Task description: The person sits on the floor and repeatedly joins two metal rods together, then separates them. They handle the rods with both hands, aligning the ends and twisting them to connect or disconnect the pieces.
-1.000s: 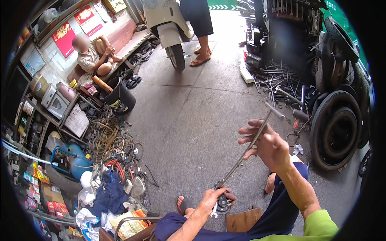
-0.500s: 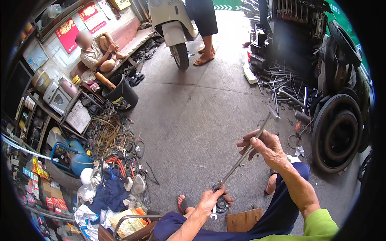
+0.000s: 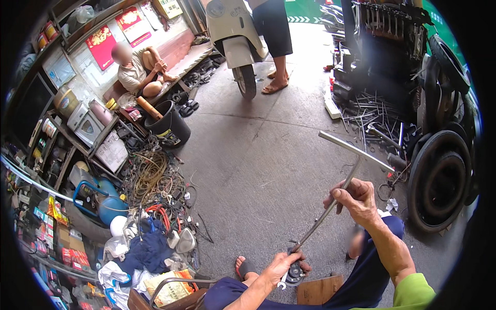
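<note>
A long steel T-handle wrench [image 3: 326,213] slants from upper right to lower left. My right hand [image 3: 357,200] is closed around its upper shaft, thumb and fingers pinching just below the crossbar. The shaft's lower end meets a small round dark metal part [image 3: 295,275]. My left hand [image 3: 279,267] is closed around that part and hides much of it. The jaw of an open-end spanner [image 3: 281,285] sticks out below my left fingers; whether they grip it too is hard to see.
A wooden board [image 3: 319,290] lies between my legs. Tyres [image 3: 442,178] lean at the right beside scattered tools [image 3: 369,116]. Tangled cables [image 3: 150,178] and a black bucket [image 3: 173,124] are at the left. One person sits on a bench; another stands by a scooter [image 3: 237,36].
The T-handle wrench has turned, so its crossbar now shows at full length. My right fingers have closed more around the shaft. The whole view has shifted slightly.
</note>
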A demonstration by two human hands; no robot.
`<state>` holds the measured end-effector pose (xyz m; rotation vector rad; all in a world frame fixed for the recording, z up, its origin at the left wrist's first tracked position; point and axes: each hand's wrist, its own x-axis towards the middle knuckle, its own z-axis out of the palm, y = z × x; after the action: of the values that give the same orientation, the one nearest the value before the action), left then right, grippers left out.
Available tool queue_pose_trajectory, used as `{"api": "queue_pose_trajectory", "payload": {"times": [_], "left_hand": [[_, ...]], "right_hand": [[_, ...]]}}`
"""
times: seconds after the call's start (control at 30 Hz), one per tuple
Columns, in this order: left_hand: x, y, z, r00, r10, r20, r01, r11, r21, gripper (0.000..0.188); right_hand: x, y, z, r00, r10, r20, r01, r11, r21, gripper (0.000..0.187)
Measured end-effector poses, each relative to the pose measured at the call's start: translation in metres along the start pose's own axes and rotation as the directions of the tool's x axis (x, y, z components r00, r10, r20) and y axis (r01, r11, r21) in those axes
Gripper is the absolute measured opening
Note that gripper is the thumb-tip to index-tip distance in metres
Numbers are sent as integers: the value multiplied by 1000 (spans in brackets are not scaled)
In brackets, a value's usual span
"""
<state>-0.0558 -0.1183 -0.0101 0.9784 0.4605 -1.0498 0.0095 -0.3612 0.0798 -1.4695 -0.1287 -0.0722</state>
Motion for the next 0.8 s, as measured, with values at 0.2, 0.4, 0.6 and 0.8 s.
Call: {"api": "queue_pose_trajectory", "payload": {"times": [0.2, 0.4, 0.6, 0.8], "left_hand": [[4, -5, 4, 998, -26, 59, 27, 1000, -10, 28], [8, -5, -4, 994, -24, 104, 25, 1000, -9, 26], [0, -5, 2, 995, -51, 88, 59, 994, -94, 24], [17, -9, -7, 997, 14, 70, -17, 999, 39, 27]], "right_hand": [[3, 3, -2, 1000, -21, 18, 21, 1000, 17, 19], [4, -1, -7, 998, 14, 67, -15, 1000, 16, 18], [5, -12, -10, 998, -3, -65, 10, 993, 116, 75], [7, -1, -8, 982, -102, -161, 136, 966, 219, 70]]}}
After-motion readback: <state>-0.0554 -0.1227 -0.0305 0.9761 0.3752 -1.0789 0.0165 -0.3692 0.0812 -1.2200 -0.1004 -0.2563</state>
